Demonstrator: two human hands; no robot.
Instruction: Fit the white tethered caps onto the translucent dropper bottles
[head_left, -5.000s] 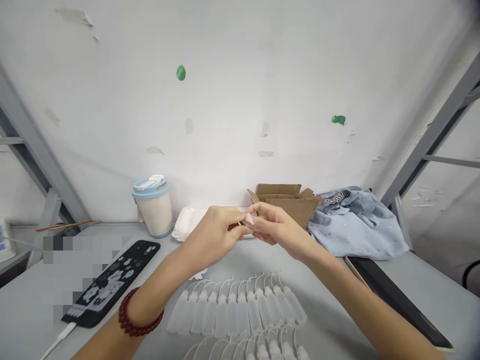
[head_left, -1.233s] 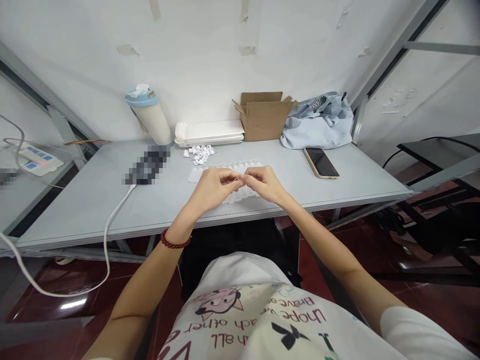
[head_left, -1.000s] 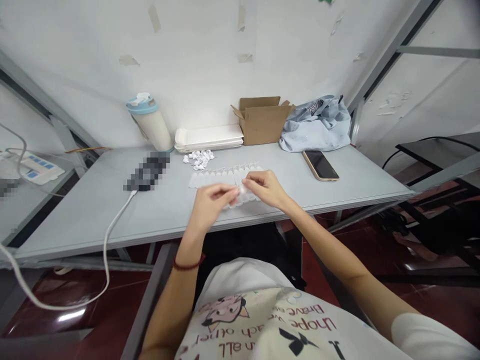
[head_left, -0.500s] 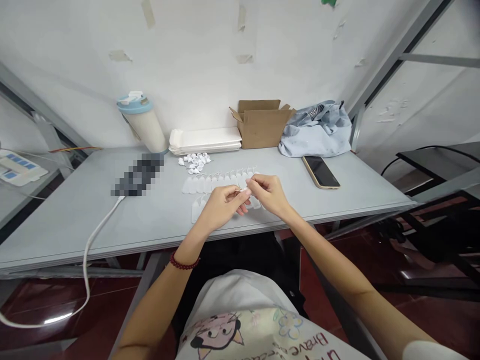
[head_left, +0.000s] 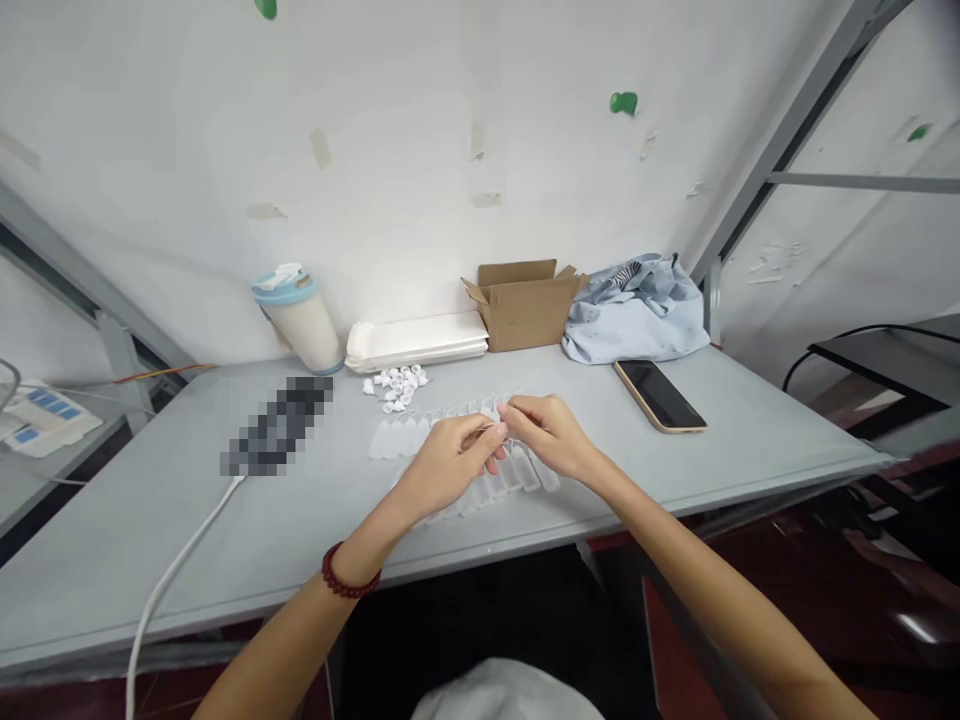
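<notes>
My left hand and my right hand meet fingertip to fingertip above the table, both closed in a pinch. A thin white string runs between the fingertips; any small piece on it is mostly covered by the fingers. Behind and left of the hands lies a row of translucent white tag-like pieces with thin loops at their tops. Below the hands is a second row of similar pieces, partly hidden by my left hand. A pile of small white caps with thin tails sits farther back.
Along the wall stand a blue-lidded tumbler, a stack of white flat packets, an open cardboard box and a pale blue cloth bag. A phone lies at right; a white cable trails from a blurred-out dark object at left.
The view has tilted up, so the tabletop sits lower in the picture and more wall shows. Both hands stay pinched together over the rows; the string between them shows at a slightly different angle.
</notes>
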